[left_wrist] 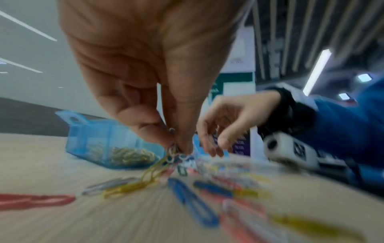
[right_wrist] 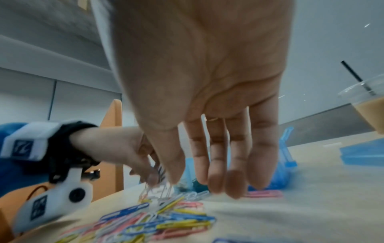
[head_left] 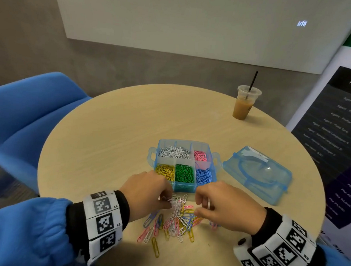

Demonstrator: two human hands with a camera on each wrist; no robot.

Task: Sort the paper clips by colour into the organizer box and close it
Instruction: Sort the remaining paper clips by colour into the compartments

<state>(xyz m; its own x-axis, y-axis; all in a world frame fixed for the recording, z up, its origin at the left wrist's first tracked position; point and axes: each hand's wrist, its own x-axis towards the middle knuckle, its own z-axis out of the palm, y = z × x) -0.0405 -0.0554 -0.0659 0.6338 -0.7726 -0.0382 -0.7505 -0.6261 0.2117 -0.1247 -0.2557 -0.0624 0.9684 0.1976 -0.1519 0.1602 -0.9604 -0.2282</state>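
A translucent blue organizer box (head_left: 184,187) stands open on the round table, with white, pink, yellow, green and blue clips in separate compartments. Its lid (head_left: 257,175) lies to the right. A pile of mixed paper clips (head_left: 175,221) lies in front of the box. My left hand (head_left: 164,200) pinches white paper clips (left_wrist: 173,148) at the pile's far edge. My right hand (head_left: 202,206) hovers over the pile's right side, fingers (right_wrist: 234,180) hanging straight down and holding nothing. The box (left_wrist: 108,144) appears behind my left fingers, and the pile (right_wrist: 158,218) spreads under my right palm.
A plastic cup of iced coffee (head_left: 244,103) with a black straw stands at the table's far right. A blue chair (head_left: 27,115) sits to the left. A dark poster (head_left: 339,130) stands on the right. A single yellow clip (head_left: 155,247) lies nearest me.
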